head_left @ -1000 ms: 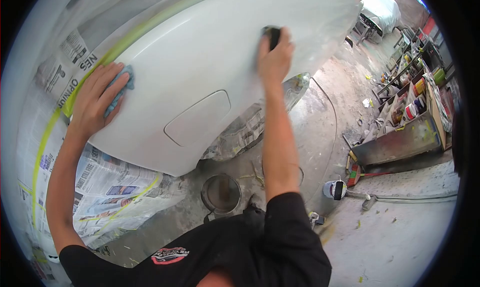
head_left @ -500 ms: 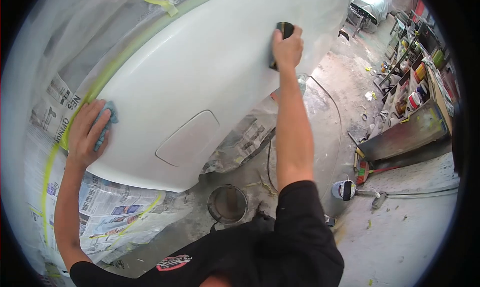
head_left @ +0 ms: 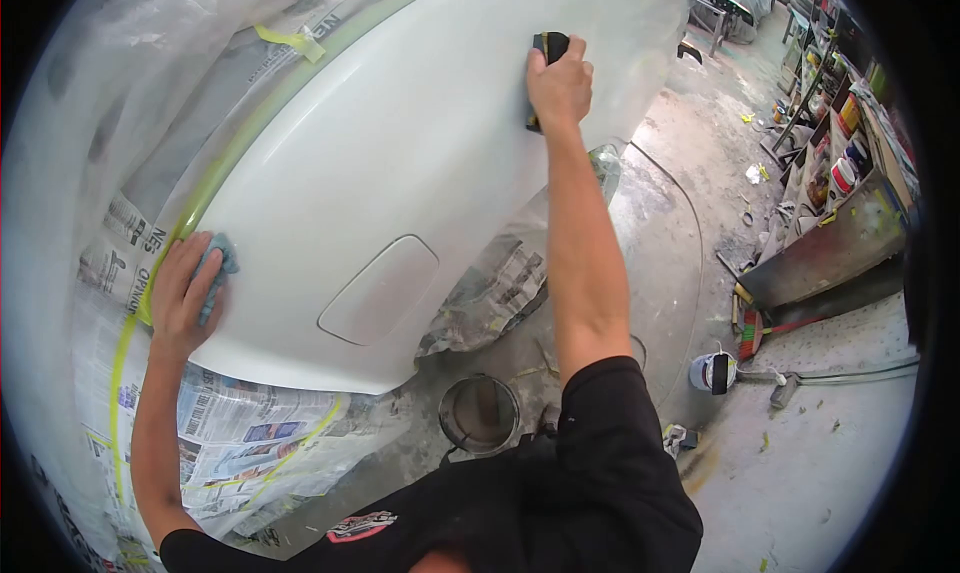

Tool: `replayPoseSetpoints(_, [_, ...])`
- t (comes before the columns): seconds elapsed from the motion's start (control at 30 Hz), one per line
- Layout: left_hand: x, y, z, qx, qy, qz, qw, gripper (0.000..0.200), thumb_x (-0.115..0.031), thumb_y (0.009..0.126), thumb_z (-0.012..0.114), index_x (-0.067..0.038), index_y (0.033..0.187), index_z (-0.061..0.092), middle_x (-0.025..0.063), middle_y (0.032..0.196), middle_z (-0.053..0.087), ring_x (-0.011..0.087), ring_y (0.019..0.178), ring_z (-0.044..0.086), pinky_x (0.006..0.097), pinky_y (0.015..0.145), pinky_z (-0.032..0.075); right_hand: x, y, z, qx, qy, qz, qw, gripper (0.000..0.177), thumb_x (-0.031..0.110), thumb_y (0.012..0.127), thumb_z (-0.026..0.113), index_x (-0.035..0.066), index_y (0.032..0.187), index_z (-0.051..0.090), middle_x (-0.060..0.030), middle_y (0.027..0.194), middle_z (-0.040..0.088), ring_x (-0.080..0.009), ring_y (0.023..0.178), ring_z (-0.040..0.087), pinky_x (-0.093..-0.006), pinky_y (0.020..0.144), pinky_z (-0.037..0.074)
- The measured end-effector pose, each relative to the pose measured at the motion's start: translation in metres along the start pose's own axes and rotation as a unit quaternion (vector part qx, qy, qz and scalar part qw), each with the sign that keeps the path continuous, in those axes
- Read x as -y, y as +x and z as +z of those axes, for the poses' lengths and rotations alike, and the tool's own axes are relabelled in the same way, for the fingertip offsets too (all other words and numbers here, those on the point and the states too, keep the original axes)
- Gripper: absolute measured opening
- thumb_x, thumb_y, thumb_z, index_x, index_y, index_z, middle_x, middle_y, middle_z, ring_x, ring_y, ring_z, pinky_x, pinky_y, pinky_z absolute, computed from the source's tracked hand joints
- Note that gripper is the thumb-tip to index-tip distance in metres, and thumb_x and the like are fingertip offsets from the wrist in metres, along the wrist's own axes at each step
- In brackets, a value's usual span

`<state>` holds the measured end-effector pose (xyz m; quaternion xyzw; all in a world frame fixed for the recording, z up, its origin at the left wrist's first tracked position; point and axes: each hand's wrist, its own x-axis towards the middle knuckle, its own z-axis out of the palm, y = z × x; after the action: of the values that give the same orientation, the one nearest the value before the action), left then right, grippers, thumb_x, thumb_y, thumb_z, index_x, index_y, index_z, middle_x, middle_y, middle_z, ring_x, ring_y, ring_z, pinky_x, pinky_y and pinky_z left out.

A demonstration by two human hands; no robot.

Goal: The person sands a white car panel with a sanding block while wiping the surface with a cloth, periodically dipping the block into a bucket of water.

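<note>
My right hand (head_left: pixel 562 85) grips a black sanding block (head_left: pixel 547 49) and holds it against the upper part of a white car body panel (head_left: pixel 370 143). Fingers and thumb wrap round the block, whose working face is hidden. At the panel's lower left edge, my left hand (head_left: pixel 188 295) rests with a crumpled blue cloth (head_left: pixel 222 265) under its fingers and thumb. A fuel flap (head_left: pixel 380 291) with rounded corners sits in the panel between and below the two hands.
Masking newspaper (head_left: pixel 235 413), yellow-green tape (head_left: pixel 190 208) and plastic sheeting border the panel. A bucket (head_left: pixel 480 415) stands on the floor near my body. To the right are a hose (head_left: pixel 690 198), a white tub (head_left: pixel 713 373), a broom (head_left: pixel 751 333) and a cluttered shelf unit (head_left: pixel 825 238).
My right hand has slid the sanding block a little left and up across the panel. The left hand stays at the panel edge with the cloth. The camera view has shifted slightly.
</note>
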<state>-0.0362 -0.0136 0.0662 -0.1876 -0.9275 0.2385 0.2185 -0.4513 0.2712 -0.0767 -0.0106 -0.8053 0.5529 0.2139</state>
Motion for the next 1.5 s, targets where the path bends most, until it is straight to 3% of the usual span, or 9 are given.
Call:
replayPoseSetpoints(0.27, [-0.001, -0.003, 0.005, 0.003, 0.005, -0.003, 1.0, 0.063, 0.005, 0.072, 0.076, -0.003, 0.133, 0.064, 0.0208, 0.139, 0.063, 0.0424, 0.126, 0.062, 0.0546, 0.109, 0.049, -0.001, -0.122, 0.008, 0.017, 0.025, -0.215, 0.976, 0.058, 0.026, 0.092, 0.073, 0.009, 0.144, 0.052, -0.024, 0.107, 0.06, -0.0422, 0.093, 0.068, -0.0502, 0.075, 0.057])
replayPoseSetpoints(0.43, [0.0, -0.002, 0.003, -0.005, -0.003, 0.004, 1.0, 0.063, 0.005, 0.072, 0.076, -0.003, 0.133, 0.064, 0.0214, 0.139, 0.064, 0.0424, 0.126, 0.063, 0.0548, 0.108, 0.049, -0.023, 0.03, 0.001, 0.018, 0.008, 0.047, 0.999, 0.055, 0.033, 0.095, 0.069, 0.007, 0.138, 0.048, -0.028, 0.12, 0.062, -0.0453, 0.101, 0.07, -0.0541, 0.086, 0.058])
replayPoseSetpoints(0.63, [0.0, -0.004, 0.003, 0.007, 0.013, 0.0, 1.0, 0.062, 0.003, 0.073, 0.075, -0.003, 0.133, 0.064, 0.0218, 0.139, 0.063, 0.043, 0.126, 0.063, 0.055, 0.108, 0.049, 0.003, -0.135, 0.006, 0.018, 0.018, -0.209, 0.978, 0.058, 0.03, 0.093, 0.071, 0.009, 0.144, 0.052, -0.0266, 0.111, 0.061, -0.0451, 0.096, 0.068, -0.054, 0.083, 0.057])
replayPoseSetpoints(0.73, [0.003, -0.007, 0.004, 0.02, 0.016, -0.002, 1.0, 0.06, 0.003, 0.073, 0.074, -0.003, 0.133, 0.064, 0.0224, 0.139, 0.063, 0.0435, 0.126, 0.063, 0.0555, 0.109, 0.049, -0.023, -0.084, 0.008, 0.002, 0.051, -0.165, 0.985, 0.058, 0.032, 0.094, 0.07, 0.01, 0.144, 0.053, -0.0263, 0.111, 0.061, -0.0451, 0.099, 0.067, -0.0539, 0.085, 0.056])
replayPoseSetpoints(0.87, [0.005, -0.008, 0.003, 0.016, 0.013, 0.006, 1.0, 0.06, 0.003, 0.074, 0.073, -0.003, 0.133, 0.064, 0.0224, 0.141, 0.062, 0.0435, 0.127, 0.062, 0.0558, 0.11, 0.048, -0.063, 0.05, 0.006, 0.016, 0.029, 0.097, 0.995, 0.058, 0.033, 0.095, 0.068, 0.009, 0.143, 0.047, -0.0261, 0.12, 0.062, -0.0436, 0.105, 0.068, -0.0535, 0.087, 0.057])
replayPoseSetpoints(0.97, [0.003, -0.008, 0.004, 0.016, 0.006, 0.01, 1.0, 0.06, 0.003, 0.075, 0.072, -0.003, 0.134, 0.063, 0.0221, 0.141, 0.061, 0.0433, 0.128, 0.061, 0.0558, 0.11, 0.048, -0.042, 0.014, 0.01, 0.0, 0.009, 0.06, 0.998, 0.061, 0.034, 0.094, 0.071, 0.01, 0.145, 0.048, -0.0249, 0.117, 0.062, -0.0427, 0.102, 0.068, -0.0535, 0.085, 0.057])
replayPoseSetpoints(1.1, [0.001, -0.006, 0.002, 0.02, 0.015, 0.006, 1.0, 0.06, 0.003, 0.075, 0.072, -0.003, 0.134, 0.062, 0.0219, 0.141, 0.062, 0.043, 0.128, 0.061, 0.0555, 0.11, 0.048, -0.009, -0.148, 0.012, -0.017, 0.031, -0.207, 0.978, 0.06, 0.033, 0.096, 0.068, 0.009, 0.148, 0.052, -0.0235, 0.107, 0.06, -0.0427, 0.097, 0.068, -0.0533, 0.083, 0.056])
replayPoseSetpoints(1.33, [0.005, -0.007, 0.003, 0.02, 0.007, 0.011, 1.0, 0.062, 0.004, 0.074, 0.073, -0.003, 0.134, 0.062, 0.0219, 0.142, 0.061, 0.0432, 0.128, 0.061, 0.0553, 0.109, 0.048, -0.08, 0.035, 0.006, -0.008, 0.037, 0.05, 0.998, 0.058, 0.033, 0.093, 0.071, 0.006, 0.14, 0.05, -0.0264, 0.114, 0.064, -0.0444, 0.101, 0.068, -0.0529, 0.088, 0.056])
replayPoseSetpoints(1.5, [0.002, -0.006, 0.004, 0.02, 0.005, 0.001, 1.0, 0.063, 0.004, 0.073, 0.074, -0.004, 0.134, 0.063, 0.0219, 0.143, 0.061, 0.043, 0.128, 0.062, 0.0552, 0.109, 0.048, -0.054, -0.071, 0.008, -0.011, 0.033, -0.093, 0.995, 0.068, 0.034, 0.094, 0.071, 0.012, 0.152, 0.044, -0.0266, 0.115, 0.059, -0.0469, 0.1, 0.068, -0.0528, 0.087, 0.057])
